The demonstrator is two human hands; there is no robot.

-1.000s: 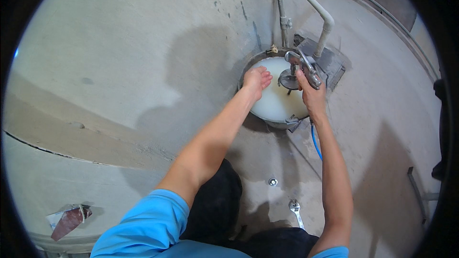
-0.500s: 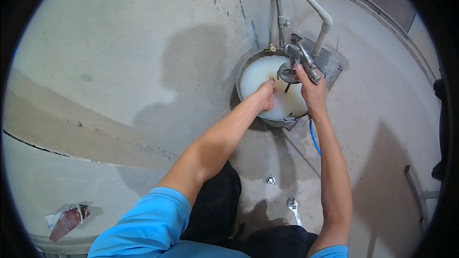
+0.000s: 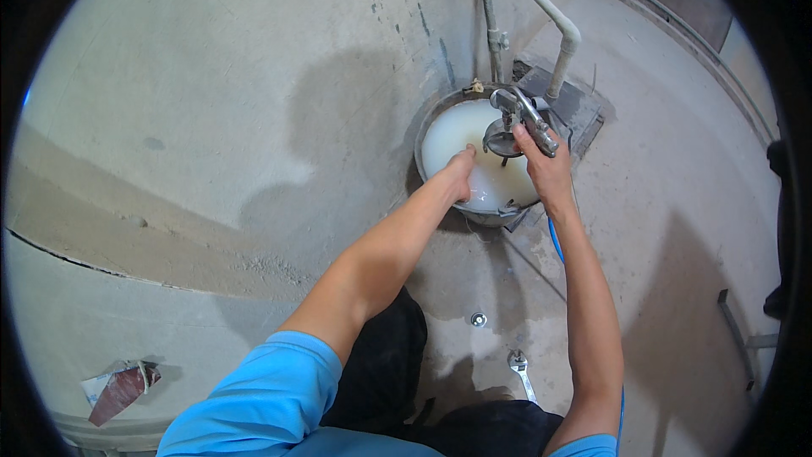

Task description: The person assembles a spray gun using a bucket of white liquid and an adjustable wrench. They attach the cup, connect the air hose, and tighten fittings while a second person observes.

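A round bucket (image 3: pixel 486 217) of milky white liquid (image 3: pixel 457 123) stands by the wall. Above the liquid my right hand (image 3: pixel 550 173) grips a metal spray gun (image 3: pixel 524 114), its thumb up against the gun body. Beneath the gun is its round cup lid (image 3: pixel 502 140), tilted, with a short dark tube pointing down to the liquid. My left hand (image 3: pixel 462 174) reaches over the near left rim, thumb showing, close to the lid but apart from it. Its other fingers are hidden, seemingly in the liquid.
Pale pipes (image 3: pixel 568 34) rise behind the bucket beside a dark flat slab (image 3: pixel 575 110). A blue hose (image 3: pixel 556 241) runs beside my right forearm. Nearer on the floor lie an adjustable wrench (image 3: pixel 522 375) and a small round metal piece (image 3: pixel 479 320). A torn packet (image 3: pixel 121 391) lies at lower left.
The spray gun and my right hand have shifted left and slightly lower, and less of the tube shows. My left hand has moved slightly left.
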